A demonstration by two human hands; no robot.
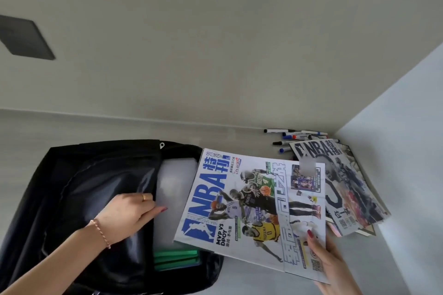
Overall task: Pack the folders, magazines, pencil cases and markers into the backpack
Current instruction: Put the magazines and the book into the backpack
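We take the black backpack (79, 199) as the landmark; it lies flat on the pale table (239, 270), main opening facing right.

Left hand (129, 215): on the backpack's front panel at the edge of the opening, fingers curled over that edge and gripping the fabric, index finger extended toward the inside. Ring on one finger, thin bracelet at the wrist.

Inside the opening we see a translucent white folder (175, 189) and, at the near end of the opening, green folders (176, 258) stacked edge-on.

Right hand (330, 261): right of the backpack, pinching the near right corner of an NBA magazine (251, 208) — thumb on the cover, other fingers underneath and out of sight. The magazine is tilted, its left edge overlapping the backpack's opening, above the folders. We cannot tell whether that edge touches the backpack.

Further right of the backpack, a second NBA magazine (340, 187) lies on top of other printed items, partly covered by the held one.

Beyond that pile, on the far right side from the backpack, loose markers (297, 137) lie scattered near the wall — black, blue and red caps visible.

Pencil cases: none we can identify.
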